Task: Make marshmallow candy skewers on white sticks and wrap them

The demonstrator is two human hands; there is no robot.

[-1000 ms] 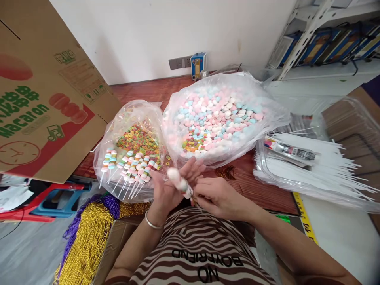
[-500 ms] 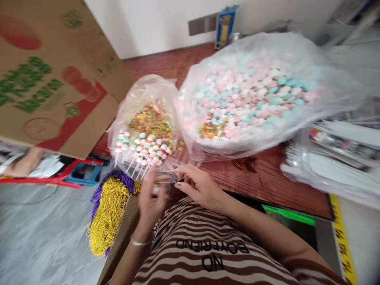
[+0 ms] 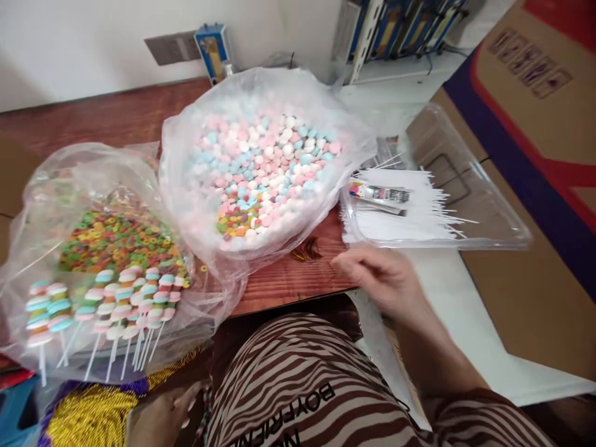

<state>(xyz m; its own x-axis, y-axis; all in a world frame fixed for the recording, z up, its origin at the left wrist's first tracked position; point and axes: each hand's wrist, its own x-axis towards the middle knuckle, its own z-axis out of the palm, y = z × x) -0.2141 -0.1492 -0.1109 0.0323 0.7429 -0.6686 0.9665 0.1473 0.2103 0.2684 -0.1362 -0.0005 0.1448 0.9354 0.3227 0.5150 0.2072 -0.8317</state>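
Observation:
My right hand [image 3: 382, 279] is over the front edge of the table, left of the base of a clear plastic box [image 3: 493, 239]. Its fingers are curled together and slightly blurred; anything between them is hidden. White paper sticks [image 3: 395, 226] lie in the box near my fingertips. Low at the left, beside my striped shirt, my left hand [image 3: 162, 416] shows partly, its fingers apart and nothing visible in them. Candy skewers [image 3: 123, 301] of pastel discs and coloured rings rest on a plastic bag of ring candies [image 3: 116, 242]. A larger bag [image 3: 274, 161] holds pink, white and blue candies.
A printed tube [image 3: 382, 194] lies on the sticks. Cardboard cartons [image 3: 521, 285] stand at the right. Yellow and purple cord [image 3: 88, 413] hangs at the lower left. A small blue box [image 3: 212, 49] stands against the wall.
The view has turned right, bringing the clear box and sticks into fuller view. My right hand has moved from the front of the candy bags toward the sticks; my left hand has dropped low.

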